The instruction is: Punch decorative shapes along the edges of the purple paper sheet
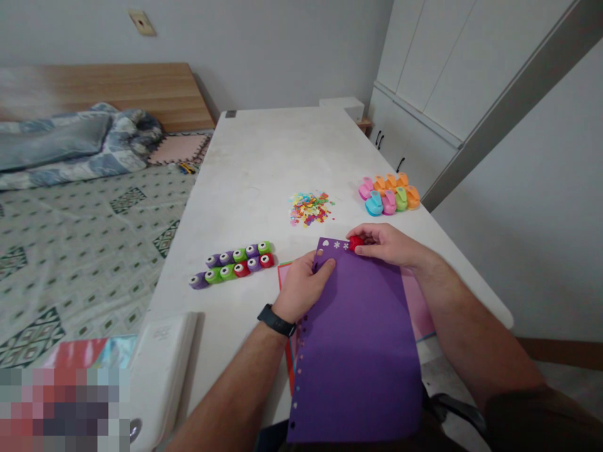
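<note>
A purple sheet of paper (360, 351) hangs over the near part of the table, with small punched shapes along its left edge and a heart and flower-like cutouts at its top. My left hand (304, 282) pinches the sheet near its upper left corner, thumb on top. In my right hand (386, 245) is a red craft punch (356, 243), set on the top edge of the sheet just right of the cutouts. The punch is partly covered by my fingers. Pink paper (417, 307) and other coloured sheets lie under the purple one.
A pile of confetti (311, 208) lies mid-table. Two rows of small craft punches (233, 265) stand at left, larger colourful punches (389, 194) at right. A white box-shaped device (162, 376) lies near left on the white table (264, 157).
</note>
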A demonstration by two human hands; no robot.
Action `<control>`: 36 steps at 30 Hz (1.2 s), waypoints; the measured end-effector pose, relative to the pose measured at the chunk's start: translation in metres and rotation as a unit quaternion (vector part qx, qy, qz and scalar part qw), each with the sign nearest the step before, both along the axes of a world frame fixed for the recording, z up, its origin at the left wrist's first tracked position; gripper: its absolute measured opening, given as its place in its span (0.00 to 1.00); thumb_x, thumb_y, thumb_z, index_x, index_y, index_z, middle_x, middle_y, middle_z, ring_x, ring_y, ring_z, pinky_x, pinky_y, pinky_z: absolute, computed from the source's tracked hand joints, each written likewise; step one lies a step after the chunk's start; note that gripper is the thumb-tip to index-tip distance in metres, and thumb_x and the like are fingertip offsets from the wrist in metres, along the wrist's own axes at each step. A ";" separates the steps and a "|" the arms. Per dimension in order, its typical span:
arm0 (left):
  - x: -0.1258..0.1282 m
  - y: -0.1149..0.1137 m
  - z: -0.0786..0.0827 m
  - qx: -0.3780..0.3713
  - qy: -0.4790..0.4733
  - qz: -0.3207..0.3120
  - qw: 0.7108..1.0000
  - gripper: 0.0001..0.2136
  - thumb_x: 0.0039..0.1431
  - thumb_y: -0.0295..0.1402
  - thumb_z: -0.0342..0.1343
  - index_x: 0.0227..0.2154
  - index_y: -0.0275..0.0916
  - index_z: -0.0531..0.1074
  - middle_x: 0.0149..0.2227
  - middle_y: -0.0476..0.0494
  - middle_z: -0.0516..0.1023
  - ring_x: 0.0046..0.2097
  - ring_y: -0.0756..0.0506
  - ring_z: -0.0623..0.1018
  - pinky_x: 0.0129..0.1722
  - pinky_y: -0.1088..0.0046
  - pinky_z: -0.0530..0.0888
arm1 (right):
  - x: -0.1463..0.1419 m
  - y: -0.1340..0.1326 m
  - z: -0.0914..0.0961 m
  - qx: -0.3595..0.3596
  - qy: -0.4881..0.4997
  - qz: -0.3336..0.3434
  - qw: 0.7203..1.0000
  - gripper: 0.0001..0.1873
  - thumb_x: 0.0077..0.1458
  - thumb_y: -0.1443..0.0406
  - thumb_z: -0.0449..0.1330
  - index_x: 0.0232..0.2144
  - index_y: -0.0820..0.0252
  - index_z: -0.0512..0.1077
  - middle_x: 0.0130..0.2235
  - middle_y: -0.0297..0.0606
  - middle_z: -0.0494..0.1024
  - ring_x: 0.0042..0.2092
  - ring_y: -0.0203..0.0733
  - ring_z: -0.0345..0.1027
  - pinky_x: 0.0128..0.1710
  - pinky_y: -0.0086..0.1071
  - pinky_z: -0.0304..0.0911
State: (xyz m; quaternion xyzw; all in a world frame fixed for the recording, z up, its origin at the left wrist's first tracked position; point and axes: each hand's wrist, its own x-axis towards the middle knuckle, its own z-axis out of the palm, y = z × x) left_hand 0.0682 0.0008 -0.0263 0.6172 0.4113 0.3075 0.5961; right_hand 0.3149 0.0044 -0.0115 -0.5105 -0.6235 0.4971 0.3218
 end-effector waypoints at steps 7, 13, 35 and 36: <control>-0.001 0.001 0.001 -0.007 0.004 -0.012 1.000 0.17 0.63 0.45 0.57 0.46 0.39 0.79 0.39 0.43 0.84 0.34 0.45 0.79 0.34 0.72 0.74 | -0.002 -0.001 0.002 0.007 -0.010 -0.002 1.000 0.18 0.53 0.62 0.68 0.46 0.59 0.76 0.42 0.40 0.80 0.43 0.42 0.73 0.48 0.39 0.68; -0.001 0.001 0.000 0.008 0.005 -0.017 1.000 0.15 0.64 0.44 0.56 0.44 0.39 0.78 0.39 0.44 0.84 0.35 0.45 0.79 0.36 0.72 0.74 | -0.002 0.000 0.001 0.013 -0.024 -0.006 1.000 0.16 0.53 0.61 0.68 0.45 0.57 0.76 0.41 0.39 0.80 0.41 0.42 0.72 0.45 0.38 0.69; -0.002 0.001 -0.001 0.000 0.018 -0.011 1.000 0.15 0.63 0.45 0.57 0.42 0.38 0.78 0.37 0.43 0.83 0.34 0.46 0.77 0.33 0.73 0.72 | -0.010 -0.002 0.005 0.036 -0.090 -0.021 0.995 0.14 0.53 0.63 0.65 0.43 0.60 0.76 0.35 0.35 0.76 0.36 0.39 0.67 0.38 0.34 0.61; -0.002 0.002 -0.001 -0.001 0.017 -0.014 1.000 0.15 0.63 0.45 0.57 0.42 0.38 0.78 0.37 0.43 0.83 0.34 0.46 0.77 0.33 0.73 0.72 | -0.010 -0.002 0.005 0.037 -0.089 -0.020 0.995 0.14 0.53 0.63 0.65 0.43 0.60 0.76 0.35 0.35 0.76 0.36 0.39 0.66 0.38 0.33 0.61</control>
